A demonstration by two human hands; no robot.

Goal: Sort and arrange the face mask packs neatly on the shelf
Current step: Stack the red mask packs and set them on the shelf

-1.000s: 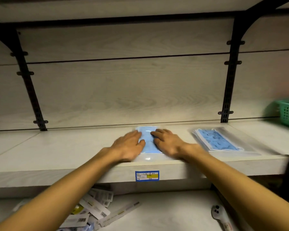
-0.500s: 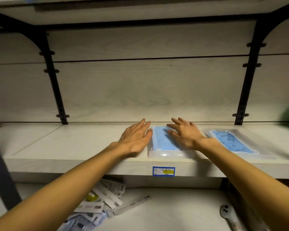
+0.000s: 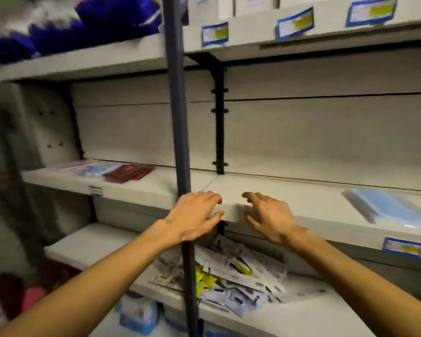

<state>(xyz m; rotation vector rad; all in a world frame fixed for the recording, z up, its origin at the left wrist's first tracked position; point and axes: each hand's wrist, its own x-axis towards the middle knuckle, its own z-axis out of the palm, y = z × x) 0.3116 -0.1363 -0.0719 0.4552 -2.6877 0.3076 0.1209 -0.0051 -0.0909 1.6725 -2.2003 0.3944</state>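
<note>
Head view shows you a blurred stretch of pale wood-grain shelving (image 3: 301, 198) with a matching back panel, black slotted brackets (image 3: 219, 132) and a dark upright post (image 3: 177, 117) running top to bottom in front of the bay. Your left hand (image 3: 194, 215) and right hand (image 3: 270, 217) hover at the front edge of the middle shelf, fingers loosely spread and slightly bent, holding nothing. The blue face mask pack (image 3: 389, 207) lies flat by the right end of that shelf, near its front edge, well apart from both hands. At the left end of the same level, beyond the post, sit a dark red pack (image 3: 129, 172) with pale pink and blue packs behind it. On the shelf below, a heap of white packets (image 3: 231, 271) sprawls near the post. Blue-edged price labels (image 3: 294, 23) line the upper shelf's front edge, and dark blue bags (image 3: 83, 23) rest on it at the left. Half a second ago your hands flanked the blue pack, touching it; now they are off it and the view has swung left.
</note>
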